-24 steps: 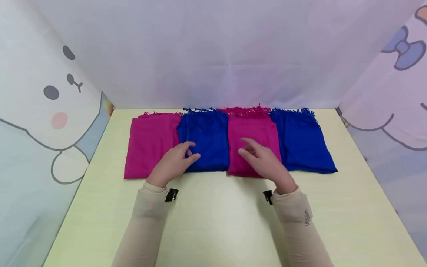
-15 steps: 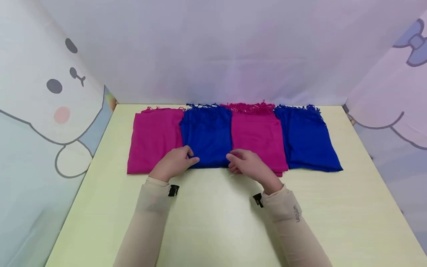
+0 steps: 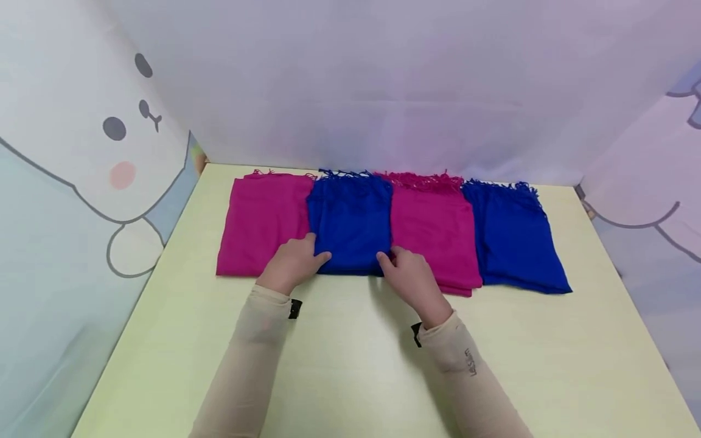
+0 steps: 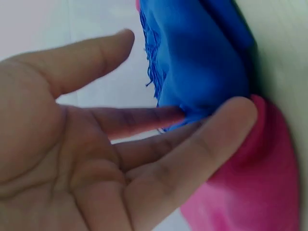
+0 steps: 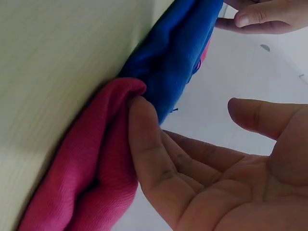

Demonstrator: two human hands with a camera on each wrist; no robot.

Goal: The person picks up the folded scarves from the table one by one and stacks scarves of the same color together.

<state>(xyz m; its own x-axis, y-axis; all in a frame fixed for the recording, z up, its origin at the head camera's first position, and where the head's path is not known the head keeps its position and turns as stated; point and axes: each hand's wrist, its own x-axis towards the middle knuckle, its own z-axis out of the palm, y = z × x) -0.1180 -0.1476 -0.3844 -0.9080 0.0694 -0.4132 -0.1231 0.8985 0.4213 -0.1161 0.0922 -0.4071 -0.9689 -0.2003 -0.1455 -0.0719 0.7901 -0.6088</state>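
Observation:
Four folded, fringed scarves lie side by side: a left magenta scarf [image 3: 265,213], a left blue scarf [image 3: 353,222], a right magenta scarf [image 3: 429,225] and a right blue scarf [image 3: 515,237]. My left hand [image 3: 290,261] is at the near left corner of the left blue scarf, over the edge of the left magenta one. In the left wrist view its thumb stands apart from its extended fingers [image 4: 163,178]. My right hand [image 3: 413,277] reaches between the left blue and right magenta scarves. Its lower fingers [image 5: 147,139] touch the cloth, while the thumb stays free of it.
The scarves lie on a pale yellow table [image 3: 339,365], their fringes toward the back. A pale curtain [image 3: 356,79] hangs behind. Side curtains with cartoon animals [image 3: 115,152] border the table on both sides.
My right hand has moved left and down from above the right magenta scarf to the left blue scarf's right edge. My left hand has lowered toward its left edge. The head view has turned slightly.

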